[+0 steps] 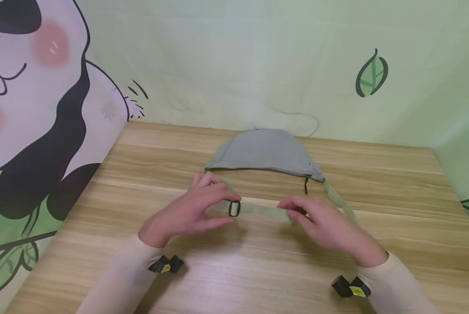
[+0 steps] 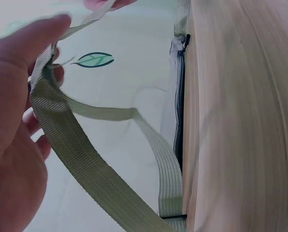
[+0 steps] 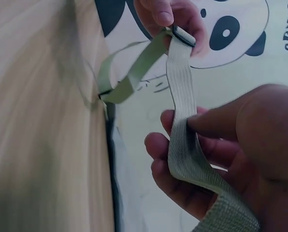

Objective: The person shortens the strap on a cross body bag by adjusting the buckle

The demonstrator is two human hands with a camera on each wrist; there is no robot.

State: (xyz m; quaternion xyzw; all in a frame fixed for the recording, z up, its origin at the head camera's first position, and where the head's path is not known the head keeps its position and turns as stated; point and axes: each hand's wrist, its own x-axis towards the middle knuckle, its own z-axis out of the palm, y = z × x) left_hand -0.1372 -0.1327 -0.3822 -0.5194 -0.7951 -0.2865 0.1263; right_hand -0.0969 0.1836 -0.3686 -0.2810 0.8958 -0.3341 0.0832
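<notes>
A grey waist bag lies at the back of the table, its pale green webbing strap looping toward me. My left hand holds the strap at a black slider buckle, index finger at its top edge, thumb spread lower. Curled fingertips show behind the webbing in the left wrist view. My right hand pinches the strap farther right, between thumb and fingers. The stretch between both hands is nearly straight. In the right wrist view, the slider sits against the left hand's fingers.
The wood-grain table ends at a pale green backdrop with a printed panda and leaves. A dark zipper pull hangs from the bag's front edge. Strap ends join the bag at both sides.
</notes>
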